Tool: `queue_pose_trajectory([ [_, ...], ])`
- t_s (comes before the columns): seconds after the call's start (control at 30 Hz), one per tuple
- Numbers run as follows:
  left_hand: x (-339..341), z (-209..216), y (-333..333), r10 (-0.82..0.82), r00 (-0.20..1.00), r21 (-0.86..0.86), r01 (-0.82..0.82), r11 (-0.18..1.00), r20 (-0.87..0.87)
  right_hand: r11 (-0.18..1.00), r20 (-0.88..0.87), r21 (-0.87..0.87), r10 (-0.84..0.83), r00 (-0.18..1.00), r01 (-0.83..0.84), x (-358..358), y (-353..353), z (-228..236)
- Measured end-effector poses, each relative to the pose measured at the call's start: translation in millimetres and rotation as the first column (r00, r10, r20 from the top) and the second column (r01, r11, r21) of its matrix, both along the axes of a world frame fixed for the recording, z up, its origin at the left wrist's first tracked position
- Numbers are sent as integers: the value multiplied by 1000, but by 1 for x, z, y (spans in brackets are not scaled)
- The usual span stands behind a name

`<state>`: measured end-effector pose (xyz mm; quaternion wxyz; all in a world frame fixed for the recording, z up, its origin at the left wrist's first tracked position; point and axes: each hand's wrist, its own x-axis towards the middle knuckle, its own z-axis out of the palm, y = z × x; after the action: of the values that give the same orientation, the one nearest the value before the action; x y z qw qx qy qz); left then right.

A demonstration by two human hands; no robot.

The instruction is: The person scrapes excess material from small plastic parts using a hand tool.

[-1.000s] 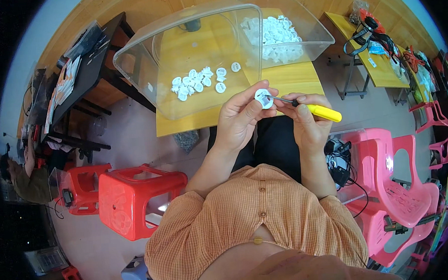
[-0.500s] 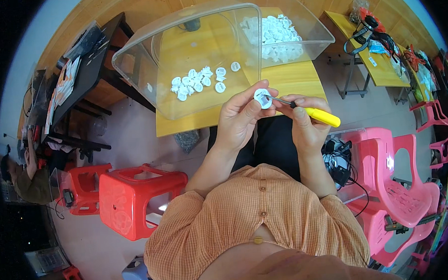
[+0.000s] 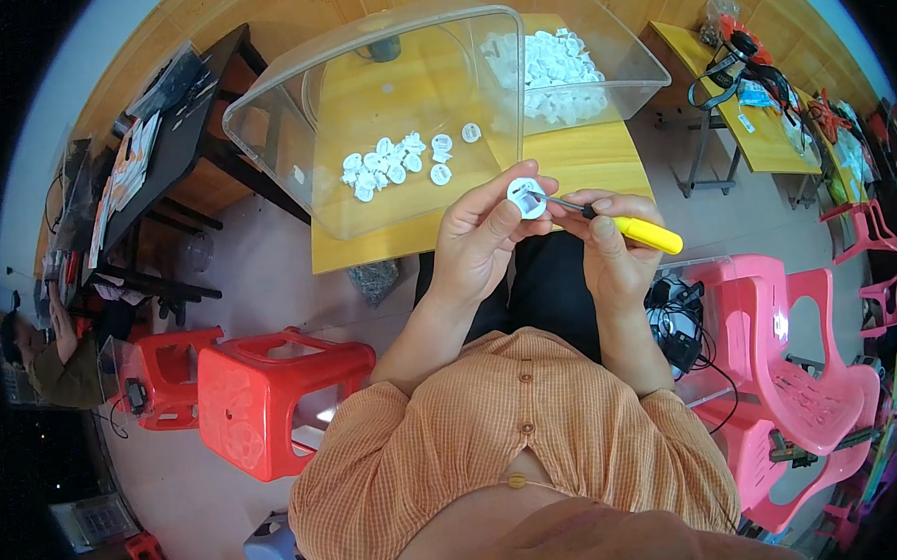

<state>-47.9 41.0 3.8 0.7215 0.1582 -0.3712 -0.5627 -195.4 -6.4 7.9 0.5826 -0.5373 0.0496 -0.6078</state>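
Head view: 1 left hand [image 3: 475, 241], thumb and fingers clamped on the edge of 1 white round plastic cap [image 3: 523, 208], held up in front of the body at the near edge of the yellow table [image 3: 594, 169]; 1 right hand [image 3: 616, 258], fingers closed around 1 screwdriver [image 3: 649, 236], yellow handle angled down to the right, thin metal shaft directed left into the face of the cap, exact contact at the tip too small to tell. On the table, 1 transparent plastic bin [image 3: 263, 163], a cluster of white caps [image 3: 379, 170] seen through its wall, a few further caps lying just right of the cluster; behind and to the right, 1 second transparent bin [image 3: 631, 67], holding a large heap of white plastic pieces [image 3: 560, 75]. Left side: 1 black table [image 3: 175, 162], 1 red plastic stool [image 3: 239, 404] in the foreground. Right side: pink plastic chairs [image 3: 814, 394], beside them 1 transparent box containing black cables [image 3: 684, 345].
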Motion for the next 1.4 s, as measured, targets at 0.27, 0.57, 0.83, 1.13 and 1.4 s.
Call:
queue_pose_trajectory([
  [0.27,-1,2,2,-1,1000,-8,1,1000,-16,1000,33,-23,-1,999,2,1,2,-3],
  [0.57,-1,3,4,-9,999,-13,9,1000,-46,999,50,-36,-21,999,23,2,5,-3],
  [0.83,-2,2,3,26,1000,-13,-26,1000,-2,999,-10,-40,-31,999,31,-1,6,4],
  [1.13,3,-6,-2,131,955,-86,-112,990,267,991,-8,130,40,999,-39,-7,4,14],
  [1.4,0,-11,-4,143,927,-90,-119,989,346,978,-48,201,74,996,-63,-12,-4,13],
])
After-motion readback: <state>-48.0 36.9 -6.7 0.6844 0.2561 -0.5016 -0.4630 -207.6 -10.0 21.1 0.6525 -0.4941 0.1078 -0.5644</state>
